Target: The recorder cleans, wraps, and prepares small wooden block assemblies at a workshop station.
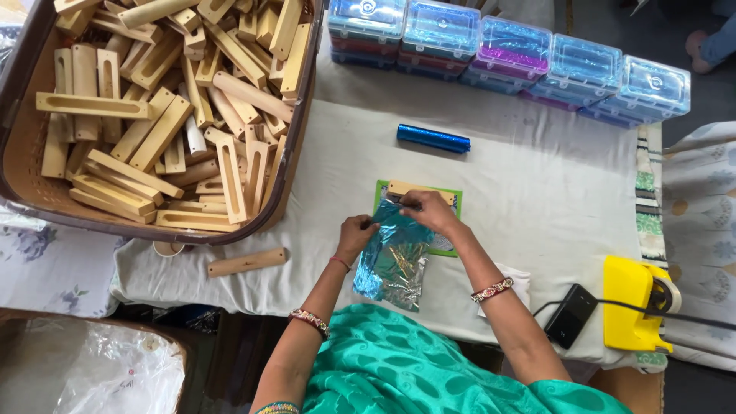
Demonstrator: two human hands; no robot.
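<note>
While the left hand (357,230) pinched the blue foil sheet (393,259), the right hand (429,211) gripped its top edge beside a wooden piece (418,188).

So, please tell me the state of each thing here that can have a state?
Left hand: pinching the foil sheet's edge.
Right hand: pressing the foil sheet onto a wooden piece.
Foil sheet: unrolled, crinkled.
Blue foil roll: rolled up, lying flat.
Plastic boxes: closed, stacked.
Basket: full of wooden pieces.
Loose wooden piece: lying flat, untouched.

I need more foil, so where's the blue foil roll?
The blue foil roll lies on the white cloth, just beyond the green mat, before the row of clear plastic boxes.
</note>
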